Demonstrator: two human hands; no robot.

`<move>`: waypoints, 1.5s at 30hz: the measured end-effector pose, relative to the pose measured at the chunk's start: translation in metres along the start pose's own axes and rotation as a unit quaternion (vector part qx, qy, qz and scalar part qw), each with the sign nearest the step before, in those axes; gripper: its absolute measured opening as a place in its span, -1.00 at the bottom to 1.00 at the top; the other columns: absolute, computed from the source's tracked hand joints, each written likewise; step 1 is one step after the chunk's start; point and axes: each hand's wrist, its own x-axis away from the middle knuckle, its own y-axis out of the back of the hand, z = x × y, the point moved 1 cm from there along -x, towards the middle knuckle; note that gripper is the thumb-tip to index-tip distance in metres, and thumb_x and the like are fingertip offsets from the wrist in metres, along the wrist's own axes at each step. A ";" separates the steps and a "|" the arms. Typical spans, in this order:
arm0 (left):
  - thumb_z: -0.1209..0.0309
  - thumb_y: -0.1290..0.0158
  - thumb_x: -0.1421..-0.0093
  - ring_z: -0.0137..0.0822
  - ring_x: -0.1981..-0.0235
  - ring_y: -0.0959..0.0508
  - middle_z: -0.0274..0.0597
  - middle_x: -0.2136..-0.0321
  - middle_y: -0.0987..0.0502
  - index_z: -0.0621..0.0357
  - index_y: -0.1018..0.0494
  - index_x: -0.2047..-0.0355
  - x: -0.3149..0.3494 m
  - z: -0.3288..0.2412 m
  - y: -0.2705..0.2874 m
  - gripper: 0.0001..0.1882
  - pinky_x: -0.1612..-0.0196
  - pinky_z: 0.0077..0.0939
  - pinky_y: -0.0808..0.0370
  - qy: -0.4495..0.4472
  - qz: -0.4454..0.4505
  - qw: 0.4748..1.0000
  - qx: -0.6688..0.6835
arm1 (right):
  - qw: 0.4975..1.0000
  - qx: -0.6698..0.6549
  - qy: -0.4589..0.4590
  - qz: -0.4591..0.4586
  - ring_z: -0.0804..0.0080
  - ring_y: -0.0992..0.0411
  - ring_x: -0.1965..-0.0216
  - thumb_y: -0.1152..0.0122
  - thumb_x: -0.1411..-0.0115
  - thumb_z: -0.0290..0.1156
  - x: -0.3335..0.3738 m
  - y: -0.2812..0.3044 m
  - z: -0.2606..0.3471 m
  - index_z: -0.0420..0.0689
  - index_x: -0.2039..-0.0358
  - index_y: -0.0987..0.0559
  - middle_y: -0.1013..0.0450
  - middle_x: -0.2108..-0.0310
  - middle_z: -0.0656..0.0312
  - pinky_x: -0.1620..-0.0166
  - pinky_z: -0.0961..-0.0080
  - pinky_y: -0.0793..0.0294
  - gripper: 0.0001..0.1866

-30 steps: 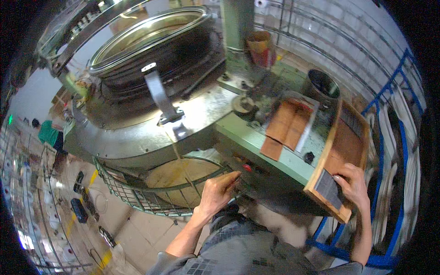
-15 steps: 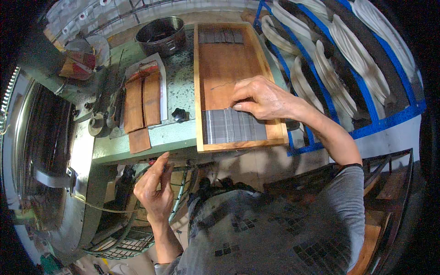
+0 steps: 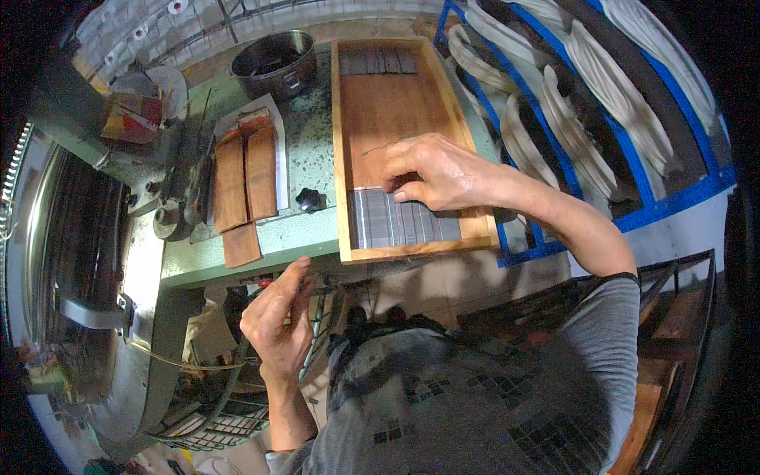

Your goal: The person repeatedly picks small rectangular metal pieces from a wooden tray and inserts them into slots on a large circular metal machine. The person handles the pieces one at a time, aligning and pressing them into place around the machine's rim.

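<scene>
A long wooden tray (image 3: 343,158) lies on the green bench. Along its near end stands a packed row of thin dark-grey strips (image 3: 380,226). My right hand (image 3: 443,172) hangs over the far edge of that row, its fingers curled in a pinch at the strips' upper ends. Whether a strip is between the fingertips is hidden. In front of the bench edge, my left hand (image 3: 279,321) is raised, thumb and fingers drawn together. Nothing can be made out clearly in it. A second row of grey strips (image 3: 384,62) lies at the tray's far end.
Left of the tray, brown wooden slats (image 3: 233,182) lie on a white sheet, with a black star knob (image 3: 310,199) close by. A dark metal pot (image 3: 274,63) stands behind. To the right, a blue rack (image 3: 625,226) carries pale fibre bundles. A machine roller (image 3: 75,237) is at far left.
My right hand has shifted a little left along the row of strips. My left hand has moved slightly right, still in a pinched shape.
</scene>
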 end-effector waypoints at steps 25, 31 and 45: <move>0.75 -0.20 -0.02 -0.23 0.14 -0.70 -0.04 0.18 -0.69 0.31 -0.61 0.11 0.006 -0.012 -0.001 -0.63 0.04 -0.46 -0.57 0.004 0.011 1.000 0.009 | 0.986 0.093 0.135 0.019 -0.03 -0.47 0.32 -0.31 -0.03 -0.50 -0.001 0.006 -0.001 -0.35 0.44 -0.53 -0.43 0.46 0.00 0.21 0.12 -0.46 -0.82; 0.72 -0.21 -0.06 -0.28 0.17 -0.70 -0.04 0.18 -0.69 0.25 -0.62 0.10 0.000 -0.019 0.004 -0.64 0.12 -0.49 -0.58 -0.002 0.011 1.000 -0.016 | 0.988 0.094 0.121 0.027 -0.22 -0.47 0.27 -0.28 0.03 -0.49 0.001 0.008 0.000 -0.31 0.39 -0.56 -0.49 0.40 -0.08 0.21 0.01 -0.47 -0.81; 0.72 -0.21 -0.06 -0.30 0.20 -0.70 -0.07 0.17 -0.69 0.27 -0.61 0.08 -0.015 -0.034 -0.002 -0.63 0.14 -0.50 -0.60 -0.040 0.039 0.998 -0.007 | 0.984 0.133 0.110 0.030 -0.08 -0.48 0.32 -0.31 0.03 -0.45 0.001 0.008 -0.002 -0.33 0.45 -0.52 -0.45 0.45 -0.04 0.22 0.10 -0.49 -0.79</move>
